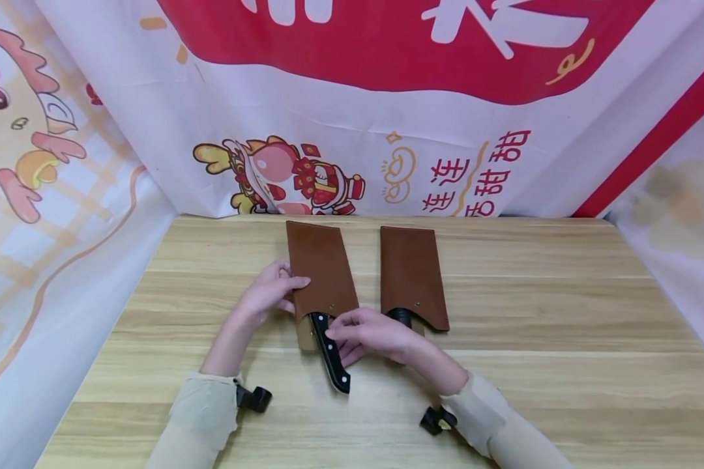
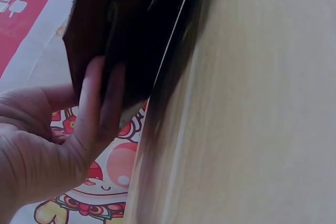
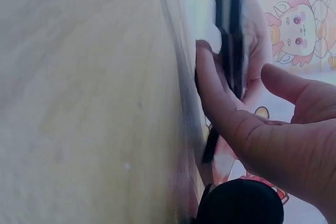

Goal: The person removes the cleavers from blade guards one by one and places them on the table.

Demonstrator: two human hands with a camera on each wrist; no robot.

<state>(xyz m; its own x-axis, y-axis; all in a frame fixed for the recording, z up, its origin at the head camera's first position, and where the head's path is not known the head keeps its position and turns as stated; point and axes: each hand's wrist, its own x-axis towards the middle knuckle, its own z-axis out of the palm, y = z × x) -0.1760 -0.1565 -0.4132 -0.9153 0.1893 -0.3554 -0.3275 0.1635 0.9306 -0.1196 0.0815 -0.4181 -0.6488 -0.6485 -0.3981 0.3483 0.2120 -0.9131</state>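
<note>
A brown leather knife sheath [image 1: 319, 260] lies tilted on the table, and a knife's black riveted handle [image 1: 331, 355] sticks out of its near end. My left hand [image 1: 270, 290] holds the sheath by its left edge, thumb on top and fingers underneath; the left wrist view shows the fingers [image 2: 92, 98] against its dark underside. Around the knife handle reaches my right hand [image 1: 375, 335]. In the right wrist view the handle [image 3: 231, 40] is blurred, with fingers below it and the thumb apart from it. The blade is hidden inside the sheath.
A second brown sheath [image 1: 410, 273] lies to the right, a black handle [image 1: 400, 317] showing at its near end, partly behind my right hand. The wooden table [image 1: 563, 312] meets a printed cloth backdrop [image 1: 340, 117] at the back.
</note>
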